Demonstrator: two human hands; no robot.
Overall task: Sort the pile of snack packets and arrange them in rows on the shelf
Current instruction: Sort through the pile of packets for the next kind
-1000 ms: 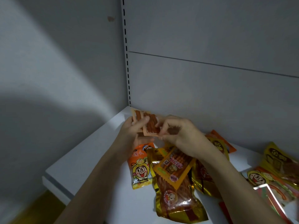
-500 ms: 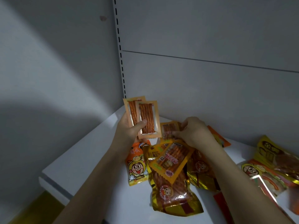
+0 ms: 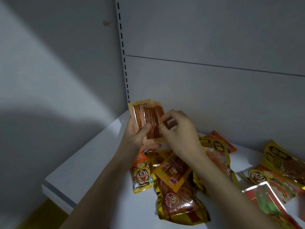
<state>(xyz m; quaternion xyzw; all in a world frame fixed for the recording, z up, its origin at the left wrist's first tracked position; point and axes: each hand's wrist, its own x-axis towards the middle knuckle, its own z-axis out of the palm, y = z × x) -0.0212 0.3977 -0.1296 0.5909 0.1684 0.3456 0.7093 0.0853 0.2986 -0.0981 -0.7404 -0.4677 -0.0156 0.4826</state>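
**A third strip packet joins the hand-held stack**

The left hand (image 3: 137, 136) grips a fan of small orange-edged clear packets of reddish snack strips (image 3: 146, 120), thumb across their fronts, above the back-left corner of the white shelf (image 3: 85, 164). The right hand (image 3: 179, 129), half a second ago down at the pile fetching a matching packet, has come up and now pinches that packet against the right side of the fan, so the hands meet at the stack. Two packets have become what looks like three, though the overlap and dim light make the count uncertain.

That suggests sorting by kind is under way while arranging has not begun: no row stands on the shelf. The mixed pile lies beneath the wrists: an orange cartoon-face sachet (image 3: 142, 175), a large gold foil bag of strips (image 3: 178, 202), and further gold and orange bags (image 3: 280, 164) to the right.

Against the earlier view, the fan sits slightly lower and tilted left.
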